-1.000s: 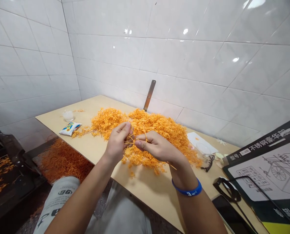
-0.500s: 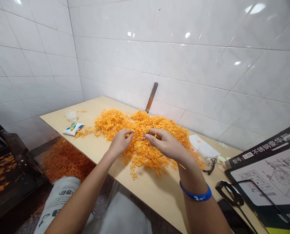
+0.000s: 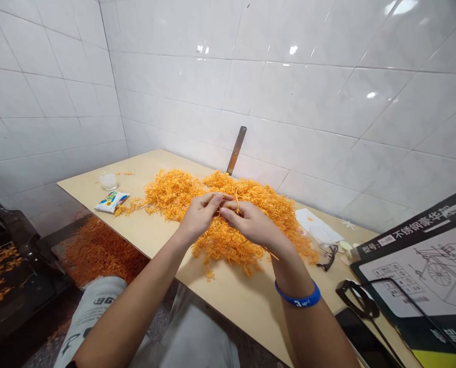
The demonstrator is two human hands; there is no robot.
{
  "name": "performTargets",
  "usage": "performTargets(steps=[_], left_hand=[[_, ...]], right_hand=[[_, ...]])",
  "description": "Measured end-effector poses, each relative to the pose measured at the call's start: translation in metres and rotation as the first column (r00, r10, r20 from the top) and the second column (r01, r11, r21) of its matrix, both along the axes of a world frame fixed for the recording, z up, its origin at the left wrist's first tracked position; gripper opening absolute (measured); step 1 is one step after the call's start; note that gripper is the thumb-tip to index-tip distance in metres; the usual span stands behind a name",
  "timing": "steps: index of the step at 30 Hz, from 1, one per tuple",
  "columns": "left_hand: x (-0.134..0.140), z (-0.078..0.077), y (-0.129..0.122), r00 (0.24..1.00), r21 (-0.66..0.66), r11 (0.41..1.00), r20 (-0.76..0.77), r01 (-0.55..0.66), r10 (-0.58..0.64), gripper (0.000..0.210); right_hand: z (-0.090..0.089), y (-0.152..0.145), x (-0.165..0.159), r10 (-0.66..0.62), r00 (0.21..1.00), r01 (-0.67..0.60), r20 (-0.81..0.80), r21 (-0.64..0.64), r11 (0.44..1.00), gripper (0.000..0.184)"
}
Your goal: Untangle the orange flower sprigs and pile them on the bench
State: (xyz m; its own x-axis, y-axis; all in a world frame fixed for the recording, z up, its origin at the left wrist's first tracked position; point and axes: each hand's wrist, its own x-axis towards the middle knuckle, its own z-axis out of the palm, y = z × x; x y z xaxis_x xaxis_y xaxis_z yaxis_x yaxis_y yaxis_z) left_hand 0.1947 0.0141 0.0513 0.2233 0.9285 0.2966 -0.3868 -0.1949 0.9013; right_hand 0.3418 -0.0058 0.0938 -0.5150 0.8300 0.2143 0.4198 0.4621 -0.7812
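Right hand: the right hand (image 3: 254,225) is closed in a pinch, and has hold of a thin, orange, plastic-looking strand (image 3: 237,197), which rises above its fingers.
Left hand: the left hand (image 3: 199,217) has thumb and fingers drawn nearly together; I cannot tell if a small part is pinched there.
What is changed: half a second ago there was a gap between the hands; now their fingertips meet again at the strand.
What it means: I judge that both hands are working again on this piece, and it is not yet put down.
Orange heap: just beyond the fingers, a tangled heap of orange branching pieces (image 3: 170,191) lies on the pale, wood-coloured table (image 3: 243,317).
Left of heap: a blue-and-white, shiny packet (image 3: 112,202) lies near a small, clear cup (image 3: 108,181).
Right of heap: black-framed glasses (image 3: 328,257) lie on the table.
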Motion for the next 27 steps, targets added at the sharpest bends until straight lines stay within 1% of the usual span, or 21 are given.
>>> performTargets(steps=[2, 4, 5, 7, 8, 10, 11, 13, 15, 16, 17, 18, 19, 21, 23, 24, 25, 26, 27], left_hand=[[-0.003, 0.005, 0.002, 0.984, -0.144, 0.986, 0.146, -0.078, 0.100, 0.028], [-0.009, 0.006, 0.006, 0.950, -0.263, 0.954, 0.232, -0.145, 0.208, 0.027], [-0.013, 0.004, 0.008, 0.939, -0.287, 0.940, 0.228, -0.186, 0.256, 0.027], [-0.017, -0.002, 0.011, 0.950, -0.274, 0.930, 0.119, -0.247, 0.287, 0.019], [-0.017, -0.006, 0.011, 0.958, -0.268, 0.927, 0.039, -0.264, 0.284, 0.015], [-0.013, -0.014, 0.010, 0.970, -0.267, 0.933, -0.091, -0.242, 0.226, 0.027], [-0.011, -0.018, 0.008, 0.978, -0.269, 0.941, -0.103, -0.203, 0.182, 0.033], [-0.005, -0.022, 0.004, 0.996, -0.244, 0.966, -0.036, -0.092, 0.085, 0.041], [0.001, -0.022, 0.000, 0.999, -0.169, 0.986, 0.034, 0.005, 0.001, 0.051], [0.004, -0.020, -0.001, 0.999, -0.129, 0.992, 0.051, 0.007, -0.001, 0.053], [0.007, -0.018, -0.003, 0.998, -0.098, 0.995, 0.064, -0.018, 0.025, 0.051], [0.009, -0.015, -0.003, 0.995, -0.083, 0.995, 0.082, -0.057, 0.064, 0.046], [0.011, -0.013, -0.003, 0.988, -0.095, 0.991, 0.117, -0.093, 0.104, 0.039], [0.011, -0.008, -0.001, 0.955, -0.213, 0.970, 0.244, -0.118, 0.170, 0.028], [0.007, -0.006, 0.002, 0.902, -0.347, 0.933, 0.368, -0.092, 0.226, 0.031], [0.004, -0.006, 0.003, 0.879, -0.386, 0.918, 0.402, -0.091, 0.256, 0.033], [0.001, -0.006, 0.004, 0.874, -0.398, 0.911, 0.400, -0.106, 0.277, 0.033], [-0.001, -0.007, 0.005, 0.890, -0.385, 0.913, 0.358, -0.137, 0.284, 0.029], [-0.003, -0.009, 0.005, 0.918, -0.358, 0.917, 0.278, -0.176, 0.284, 0.022]], right_hand=[[0.002, -0.005, 0.000, 0.102, 0.994, -0.102, -0.043, 0.005, 0.995, 0.036], [0.006, -0.009, 0.001, 0.158, 0.982, -0.157, -0.099, 0.018, 0.987, 0.038], [0.007, -0.011, 0.002, 0.139, 0.981, -0.136, -0.136, 0.032, 0.990, 0.039], [0.008, -0.010, 0.004, 0.005, 0.977, 0.006, -0.212, 0.051, 0.999, 0.037], [0.007, -0.007, 0.004, -0.069, 0.970, 0.082, -0.235, 0.046, 0.996, 0.035], [0.003, 0.000, 0.005, -0.164, 0.957, 0.171, -0.238, 0.008, 0.985, 0.032], [0.001, 0.004, 0.005, -0.192, 0.955, 0.194, -0.226, -0.011, 0.981, 0.032], [-0.005, 0.011, 0.003, -0.222, 0.954, 0.220, -0.201, -0.035, 0.975, 0.032], [-0.009, 0.016, 0.001, -0.227, 0.954, 0.222, -0.194, -0.051, 0.974, 0.033], [-0.011, 0.016, -0.001, -0.212, 0.956, 0.203, -0.201, -0.065, 0.977, 0.034], [-0.012, 0.016, -0.003, -0.187, 0.958, 0.173, -0.219, -0.084, 0.981, 0.034], [-0.012, 0.016, -0.004, -0.161, 0.955, 0.137, -0.248, -0.109, 0.985, 0.035], [-0.012, 0.015, -0.005, -0.137, 0.948, 0.102, -0.288, -0.133, 0.986, 0.036], [-0.010, 0.011, -0.006, -0.089, 0.917, 0.019, -0.389, -0.181, 0.983, 0.040], [-0.007, 0.007, -0.006, -0.057, 0.867, -0.058, -0.494, -0.213, 0.975, 0.042], [-0.006, 0.006, -0.005, -0.049, 0.843, -0.085, -0.536, -0.222, 0.971, 0.042], [-0.006, 0.005, -0.004, -0.048, 0.821, -0.104, -0.569, -0.232, 0.967, 0.041], [-0.006, 0.005, -0.003, -0.054, 0.805, -0.116, -0.591, -0.245, 0.963, 0.040], [-0.006, 0.006, -0.003, -0.067, 0.793, -0.118, -0.605, -0.260, 0.958, 0.037]])
